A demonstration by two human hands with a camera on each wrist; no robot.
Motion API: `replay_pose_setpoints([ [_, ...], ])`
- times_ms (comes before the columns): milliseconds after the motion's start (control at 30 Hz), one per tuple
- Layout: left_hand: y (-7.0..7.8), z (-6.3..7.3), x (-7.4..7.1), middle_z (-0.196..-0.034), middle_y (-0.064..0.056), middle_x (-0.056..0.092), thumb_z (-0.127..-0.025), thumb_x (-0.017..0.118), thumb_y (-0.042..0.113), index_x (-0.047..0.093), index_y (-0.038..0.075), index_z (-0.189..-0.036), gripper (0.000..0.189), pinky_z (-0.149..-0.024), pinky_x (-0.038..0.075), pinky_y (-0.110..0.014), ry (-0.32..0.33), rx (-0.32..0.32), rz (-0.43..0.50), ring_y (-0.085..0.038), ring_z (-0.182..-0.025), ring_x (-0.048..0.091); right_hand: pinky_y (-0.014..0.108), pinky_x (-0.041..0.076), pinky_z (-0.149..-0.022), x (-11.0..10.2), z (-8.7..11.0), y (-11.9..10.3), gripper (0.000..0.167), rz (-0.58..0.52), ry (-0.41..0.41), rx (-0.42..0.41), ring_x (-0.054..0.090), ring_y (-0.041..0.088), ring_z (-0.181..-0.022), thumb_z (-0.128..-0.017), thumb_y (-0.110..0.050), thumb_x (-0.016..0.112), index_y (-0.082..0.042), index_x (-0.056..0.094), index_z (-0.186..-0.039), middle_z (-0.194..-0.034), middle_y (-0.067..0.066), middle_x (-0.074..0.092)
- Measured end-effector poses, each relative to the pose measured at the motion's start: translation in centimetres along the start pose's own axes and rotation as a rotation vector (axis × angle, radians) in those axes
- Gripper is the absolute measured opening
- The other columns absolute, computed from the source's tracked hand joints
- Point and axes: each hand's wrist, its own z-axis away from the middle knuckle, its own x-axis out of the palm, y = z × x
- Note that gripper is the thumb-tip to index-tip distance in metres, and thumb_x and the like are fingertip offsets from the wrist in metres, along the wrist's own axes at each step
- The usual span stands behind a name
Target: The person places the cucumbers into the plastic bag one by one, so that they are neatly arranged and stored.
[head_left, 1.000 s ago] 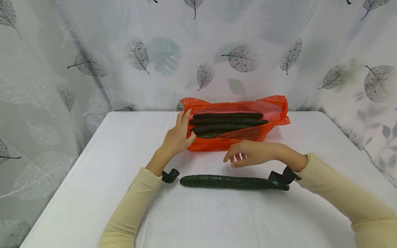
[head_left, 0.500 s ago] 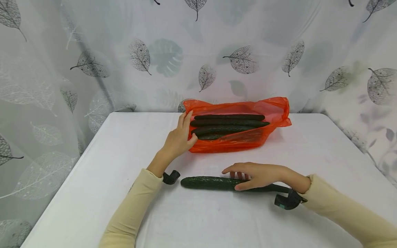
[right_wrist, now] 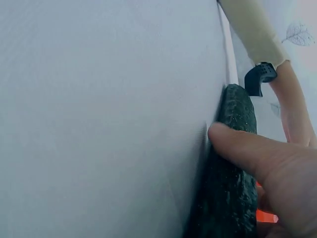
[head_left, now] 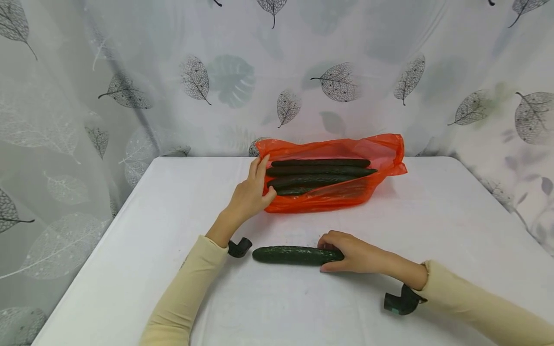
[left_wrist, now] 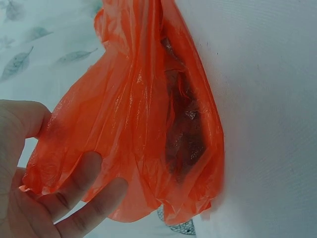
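A dark green cucumber (head_left: 285,255) lies lengthwise on the white table, and my right hand (head_left: 352,254) grips it near its right part. In the right wrist view the thumb (right_wrist: 240,146) lies across the cucumber's side; the other fingers are mostly hidden. Farther back is a red plastic bag (head_left: 320,204), its mouth spread open, with several cucumbers (head_left: 320,170) side by side inside. My left hand (head_left: 248,194) holds the bag's left edge. The left wrist view shows the thin crinkled plastic between the thumb and the fingers (left_wrist: 94,208).
A white-covered table (head_left: 173,216) stands against a leaf-patterned curtain (head_left: 160,72) at the back and sides. Each wrist carries a small black camera mount, such as the right one (head_left: 402,302).
My right hand has come down from in front of the bag onto the loose cucumber and closed round it. The left hand has stayed at the bag's left edge.
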Motion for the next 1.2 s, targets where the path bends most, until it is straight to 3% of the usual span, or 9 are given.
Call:
replay_pose_setpoints([
  [233,-0.3,-0.1,0.2,-0.152,-0.024,0.025,-0.088,0.053,0.012,0.017,0.003,-0.154,0.076,-0.042,0.032,-0.026,-0.010,0.001,0.002,-0.016,-0.043,0.034,0.034,0.049,-0.086,-0.2,0.1,0.2,0.043,-0.040,0.002,-0.016,0.055,0.014,-0.096,-0.087,-0.040,0.070,-0.009,0.063,-0.115,-0.108,-0.003,0.060],
  [467,-0.4,0.0,0.4,-0.151,-0.025,0.026,-0.088,0.055,0.012,0.018,0.002,-0.153,0.076,-0.042,0.032,-0.025,0.003,0.018,0.016,-0.015,-0.043,0.033,0.047,0.047,-0.094,-1.1,0.8,0.4,0.049,-0.107,-0.041,0.016,0.058,0.026,-0.112,-0.089,-0.042,0.067,-0.006,0.063,-0.122,-0.121,0.004,0.064],
  [700,-0.5,-0.1,0.1,-0.151,-0.024,0.026,-0.088,0.054,0.012,0.017,0.002,-0.154,0.076,-0.043,0.031,-0.025,-0.010,0.009,0.016,-0.015,-0.043,0.033,0.037,0.049,-0.089,-2.2,1.4,0.2,0.042,-0.101,-0.007,-0.013,0.057,0.015,-0.104,-0.089,-0.038,0.069,-0.010,0.066,-0.120,-0.114,-0.004,0.064],
  [1200,-0.5,-0.3,0.0,-0.153,-0.023,0.024,-0.088,0.054,0.013,0.016,0.004,-0.155,0.077,-0.044,0.034,-0.026,-0.027,-0.013,0.007,-0.017,-0.045,0.035,0.034,0.049,-0.089,-5.5,1.9,-0.9,0.035,-0.009,0.103,-0.115,0.054,0.012,-0.106,-0.089,-0.026,0.070,-0.011,0.065,-0.121,-0.113,-0.006,0.061],
])
